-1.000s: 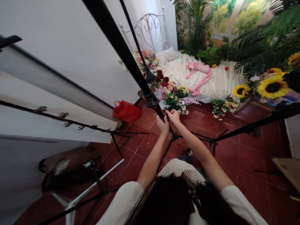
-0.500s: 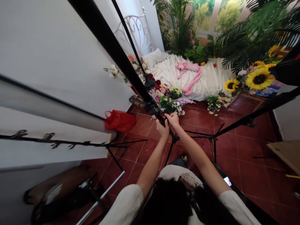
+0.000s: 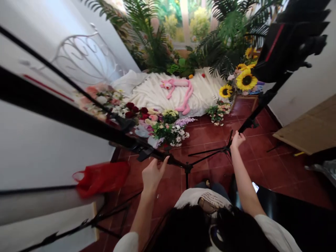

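My left hand [image 3: 152, 174] is at the lower part of a black tripod stand [image 3: 173, 160], which leans across the view from upper left. Its thumb and fingers are around the tube, just below a clamp knob [image 3: 145, 152]; the fingertips are partly hidden. My right hand [image 3: 238, 140] is closed on the pole of a second black light stand [image 3: 253, 117], just above where its legs spread. This stand carries a bulky black lamp head [image 3: 283, 49] at upper right.
Flower bunches [image 3: 168, 129] border a white fur cover [image 3: 149, 92] bearing a pink plush toy [image 3: 183, 91]. A red bag [image 3: 101, 178] lies at left. At right are a brown board [image 3: 309, 122] and a black surface with a lit phone [image 3: 255, 187]. Stand legs [image 3: 207, 154] cross the tiled floor.
My right hand has left the left stand and moved right to the other stand's pole. My left hand has stayed at the first stand, lower left in view. The view has shifted right.
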### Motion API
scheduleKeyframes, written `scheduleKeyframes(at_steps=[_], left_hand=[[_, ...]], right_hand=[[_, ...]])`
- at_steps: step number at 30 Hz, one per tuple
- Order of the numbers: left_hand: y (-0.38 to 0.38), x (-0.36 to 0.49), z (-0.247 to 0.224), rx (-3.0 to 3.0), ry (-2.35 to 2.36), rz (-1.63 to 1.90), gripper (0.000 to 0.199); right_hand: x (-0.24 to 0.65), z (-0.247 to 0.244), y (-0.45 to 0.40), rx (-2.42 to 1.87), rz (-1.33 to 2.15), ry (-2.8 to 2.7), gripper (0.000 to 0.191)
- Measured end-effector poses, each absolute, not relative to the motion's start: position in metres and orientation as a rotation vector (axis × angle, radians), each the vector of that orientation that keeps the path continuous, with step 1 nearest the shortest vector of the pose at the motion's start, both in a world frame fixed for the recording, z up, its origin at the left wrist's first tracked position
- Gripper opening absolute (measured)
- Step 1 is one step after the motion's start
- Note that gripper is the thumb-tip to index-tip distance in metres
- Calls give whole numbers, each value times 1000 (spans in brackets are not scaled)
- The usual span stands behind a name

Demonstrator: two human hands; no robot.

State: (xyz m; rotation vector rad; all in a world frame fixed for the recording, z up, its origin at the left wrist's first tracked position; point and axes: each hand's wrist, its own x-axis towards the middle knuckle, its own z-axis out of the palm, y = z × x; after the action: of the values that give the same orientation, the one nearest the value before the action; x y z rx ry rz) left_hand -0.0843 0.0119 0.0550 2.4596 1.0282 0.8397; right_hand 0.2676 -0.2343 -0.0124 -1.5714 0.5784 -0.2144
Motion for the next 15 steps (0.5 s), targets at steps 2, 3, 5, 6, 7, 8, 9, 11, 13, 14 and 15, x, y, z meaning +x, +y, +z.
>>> scheduleKeyframes(at_steps=[2,3,5,6,7,8,9,11,13,14,15], left_hand=[[16,-83,60,2495,1020,852,38],[17,-82,62,2498,1024,865,38],[21,-79,65,2507,1027,874,38],[24,-78,66,2523,1021,863,39],[26,-78,66,2543,1011,844,39],[29,-77,66,2562,994,826,39],[32,-77,66,2573,972,815,39],[37,-76,63,2566,926,823,39],[42,-74,58,2544,904,849,42],[43,-72,56,2540,907,857,45],[45,-70,55,2542,917,855,47]], right_hand=[[294,-10,-271,-1675,-452,552,68],[304,-8,-284,-1716,-514,501,80],[318,-1,-301,-1748,-580,347,94],[323,2,-306,-1737,-574,267,96],[329,6,-310,-1714,-552,195,94],[334,8,-312,-1686,-521,141,89],[340,10,-314,-1661,-486,105,82],[351,11,-316,-1634,-421,87,70],[361,8,-315,-1616,-346,101,63],[365,5,-314,-1598,-306,107,62],[369,2,-312,-1576,-271,109,60]])
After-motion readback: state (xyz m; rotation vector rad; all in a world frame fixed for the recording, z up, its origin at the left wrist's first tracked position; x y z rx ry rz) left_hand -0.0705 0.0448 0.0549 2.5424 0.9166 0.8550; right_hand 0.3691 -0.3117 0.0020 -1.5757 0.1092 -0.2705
